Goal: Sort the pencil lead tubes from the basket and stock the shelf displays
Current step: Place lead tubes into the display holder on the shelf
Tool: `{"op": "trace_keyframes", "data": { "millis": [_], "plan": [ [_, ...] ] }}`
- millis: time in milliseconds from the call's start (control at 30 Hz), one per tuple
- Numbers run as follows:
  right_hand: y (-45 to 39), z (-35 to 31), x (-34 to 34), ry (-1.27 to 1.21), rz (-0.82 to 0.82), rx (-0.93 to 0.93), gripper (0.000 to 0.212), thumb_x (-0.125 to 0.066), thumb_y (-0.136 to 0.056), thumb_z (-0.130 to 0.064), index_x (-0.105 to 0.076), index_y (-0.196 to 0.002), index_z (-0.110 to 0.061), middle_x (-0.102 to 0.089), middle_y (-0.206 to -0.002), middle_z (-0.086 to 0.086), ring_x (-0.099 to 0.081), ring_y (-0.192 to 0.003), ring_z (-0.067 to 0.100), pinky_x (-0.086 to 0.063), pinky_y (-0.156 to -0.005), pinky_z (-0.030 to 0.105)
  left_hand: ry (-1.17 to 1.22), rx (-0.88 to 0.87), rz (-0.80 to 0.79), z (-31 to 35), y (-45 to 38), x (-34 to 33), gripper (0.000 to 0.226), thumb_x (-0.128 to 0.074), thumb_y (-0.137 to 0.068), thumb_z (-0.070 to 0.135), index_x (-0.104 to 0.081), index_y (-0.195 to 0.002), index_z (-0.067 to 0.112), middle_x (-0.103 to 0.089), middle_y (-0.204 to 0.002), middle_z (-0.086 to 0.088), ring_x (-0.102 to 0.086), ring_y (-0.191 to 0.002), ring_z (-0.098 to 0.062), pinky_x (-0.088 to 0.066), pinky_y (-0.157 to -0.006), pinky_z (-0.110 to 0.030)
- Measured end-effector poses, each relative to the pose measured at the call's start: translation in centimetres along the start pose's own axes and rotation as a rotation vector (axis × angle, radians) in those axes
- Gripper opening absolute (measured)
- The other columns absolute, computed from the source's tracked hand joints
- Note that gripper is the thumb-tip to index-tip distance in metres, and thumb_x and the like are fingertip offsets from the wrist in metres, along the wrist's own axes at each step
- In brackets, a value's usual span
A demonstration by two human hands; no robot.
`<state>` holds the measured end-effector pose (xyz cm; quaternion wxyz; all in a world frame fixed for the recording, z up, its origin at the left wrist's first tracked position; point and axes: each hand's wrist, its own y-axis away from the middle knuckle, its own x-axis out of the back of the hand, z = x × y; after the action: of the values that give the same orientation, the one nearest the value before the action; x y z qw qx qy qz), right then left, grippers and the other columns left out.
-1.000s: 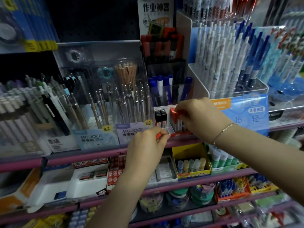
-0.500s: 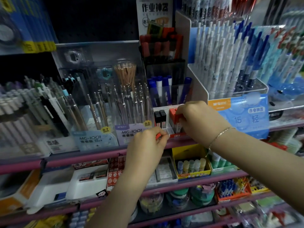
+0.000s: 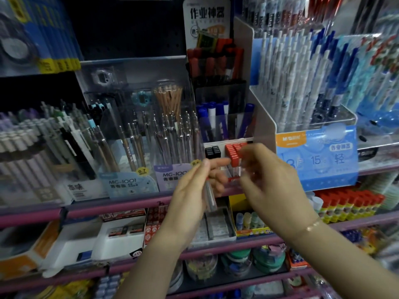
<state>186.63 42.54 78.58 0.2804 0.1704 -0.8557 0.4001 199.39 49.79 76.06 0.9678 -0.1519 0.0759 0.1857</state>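
- The left hand [image 3: 190, 197] is raised in front of the shelf edge [image 3: 129, 205], its fingers curled round a bundle of clear pencil lead tubes [image 3: 210, 195] that slant down from the thumb and forefinger to below the palm
- The right hand [image 3: 269, 182] is just beside it on the right, motion-blurred; its fingers are bent toward the red-capped tubes [image 3: 234, 154], but whether they pinch one I cannot tell
- The red-capped tubes stand upright in a small clear display tray [image 3: 224, 169] on the shelf, with a few black-capped tubes [image 3: 212, 152] upright in the compartment to their left
- A thin bracelet [image 3: 313, 225] circles the right wrist
- Left of the tray stand clear holders of mechanical pencils [image 3: 138, 143], labelled 0.7 and 0.5
- Behind the tray are blue-capped markers [image 3: 212, 119], and to the right a tall stand of white and blue pens [image 3: 302, 83] above a pale blue sign [image 3: 317, 158]
- On the shelf below, a yellow box of glue sticks [image 3: 250, 221] sits under the right hand
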Motion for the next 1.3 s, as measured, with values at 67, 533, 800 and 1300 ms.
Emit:
{"op": "trace_keyframes", "data": {
  "millis": [67,533,800,1300],
  "plan": [
    [1.0,-1.1,0.4,-0.530,-0.147,-0.299,0.014,-0.061,-0.080,-0.003,-0.062,-0.087,-0.015,-0.065,-0.073,0.007,-0.061,-0.066,0.013,-0.054,-0.063,0.032,0.089,-0.030,-0.001,0.7,0.1,-0.1,0.042,-0.041,-0.091,0.043,-0.071,-0.106,0.018,-0.059,-0.084,0.002,-0.056,-0.074,-0.004,-0.048,-0.066,-0.016],
    [2.5,0.1,-1.0,-1.238,0.020,-0.642,0.020,-0.074,-0.064,-0.007,-0.069,-0.083,-0.001,-0.069,-0.065,0.012,-0.066,-0.057,0.015,-0.052,-0.054,0.018,-0.606,-0.157,0.031,4.4,-1.2,-1.3,0.023,-0.074,-0.078,0.020,-0.069,-0.098,0.028,-0.071,-0.078,0.009,-0.067,-0.070,-0.001,-0.051,-0.065,-0.011],
    [3.0,1.0,-2.4,-1.039,0.223,-0.503,0.019,-0.073,-0.076,-0.004,-0.074,-0.077,-0.023,-0.072,-0.067,0.005,-0.071,-0.067,0.016,-0.057,-0.063,0.021,-0.655,0.000,-0.089,5.7,-3.2,-0.9,0.016,-0.075,-0.076,0.011,-0.073,-0.087,0.023,-0.075,-0.081,-0.003,-0.072,-0.077,-0.017,-0.058,-0.076,-0.031],
    [4.3,3.4,-4.6,0.041,-0.004,-0.173,0.066,-0.055,-0.088,-0.017,-0.027,-0.147,-0.021,-0.063,-0.113,-0.001,-0.061,-0.063,0.017,-0.036,-0.047,0.026,-1.152,-0.238,-0.095,5.7,-7.4,-3.4,0.023,-0.077,-0.076,0.014,-0.061,-0.075,0.030,-0.066,-0.075,0.013,-0.063,-0.066,0.005,-0.053,-0.066,-0.014]
  ]
}}
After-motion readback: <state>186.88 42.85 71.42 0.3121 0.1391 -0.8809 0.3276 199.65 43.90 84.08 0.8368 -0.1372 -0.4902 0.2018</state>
